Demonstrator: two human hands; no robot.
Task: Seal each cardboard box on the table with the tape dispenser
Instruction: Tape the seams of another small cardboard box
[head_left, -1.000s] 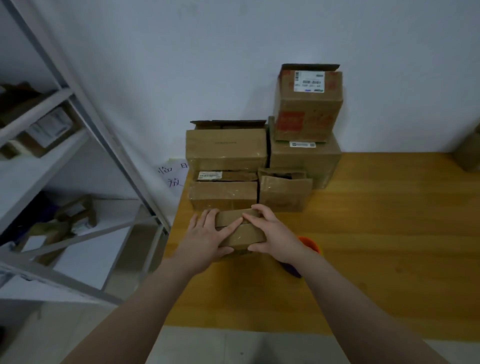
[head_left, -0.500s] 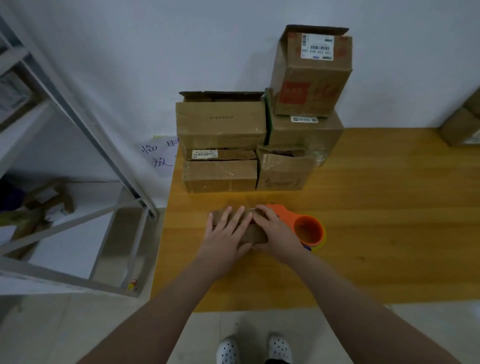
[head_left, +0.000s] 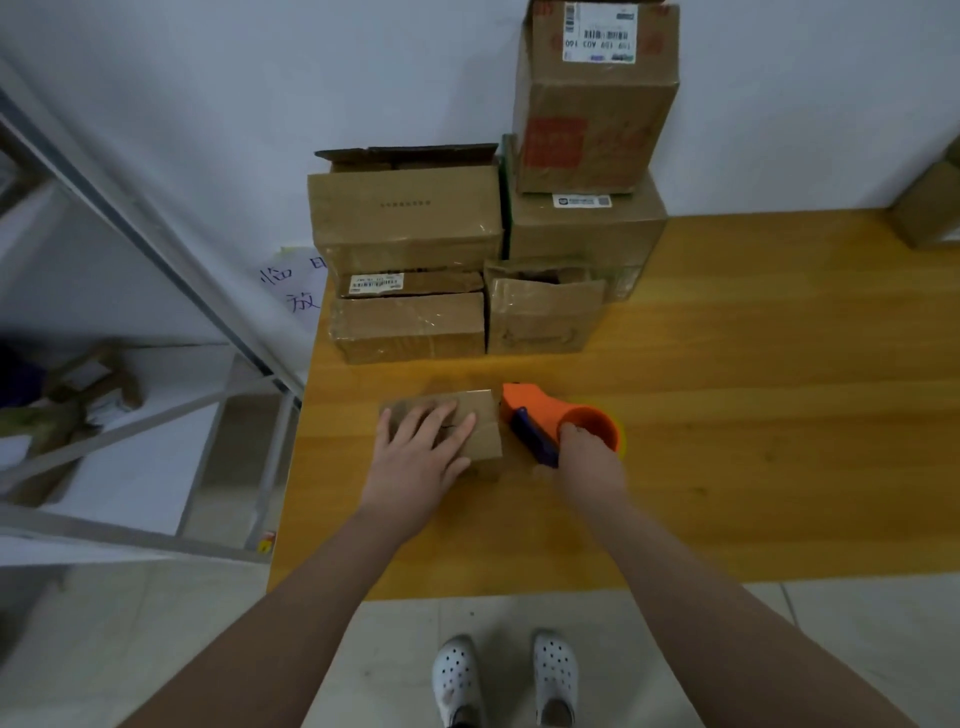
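Fingers (head_left: 415, 423) of the left hand (head_left: 415, 467) are spread flat on the small box (head_left: 480, 434) near the 9 o'clock edge of the desk (head_left: 779, 415); the tape dispenser (head_left: 545, 410), just beside at 3 o'clock, is gripped by the right hand (head_left: 589, 460). Bare desk is seen beyond; stacked boxes (head_left: 410, 218) at 12.

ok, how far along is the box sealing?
Early. Done: nothing plainly sealed. In hand: the left hand presses flat the flaps of the small box; the right hand grips the tape dispenser beside it. Left: taping it, then the others; the rear left box and front right box show open flaps.
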